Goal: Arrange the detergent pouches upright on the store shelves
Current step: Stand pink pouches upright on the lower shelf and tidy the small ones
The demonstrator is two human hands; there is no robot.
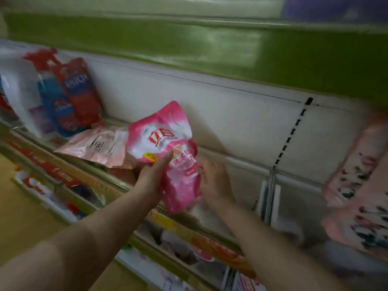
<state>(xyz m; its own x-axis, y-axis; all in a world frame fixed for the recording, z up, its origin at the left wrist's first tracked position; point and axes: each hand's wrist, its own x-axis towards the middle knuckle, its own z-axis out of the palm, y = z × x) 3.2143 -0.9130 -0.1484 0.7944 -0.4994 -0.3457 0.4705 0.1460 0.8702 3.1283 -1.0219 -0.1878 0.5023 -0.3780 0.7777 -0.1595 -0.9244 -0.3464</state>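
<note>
Holding pink pouch [162,133] w/ left hand [150,175]; right hand [214,181] blurred, grip unclear.

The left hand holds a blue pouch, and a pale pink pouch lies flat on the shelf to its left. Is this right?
No. The head view shows the held pouch is pink, not blue. The left hand and the flat pale pouch are as stated.

The light is dim and faintly green. At twelve o'clock a glossy green fascia band [210,45] catches a pale reflection. Below it, an off-white sheet-metal back panel [210,106] fills the middle, with a black-slotted upright strip [294,131] at three o'clock. The metal front rail of the shelf [90,179] slants from nine o'clock toward five. A smooth tan floor [19,217] shows at eight o'clock.
</note>
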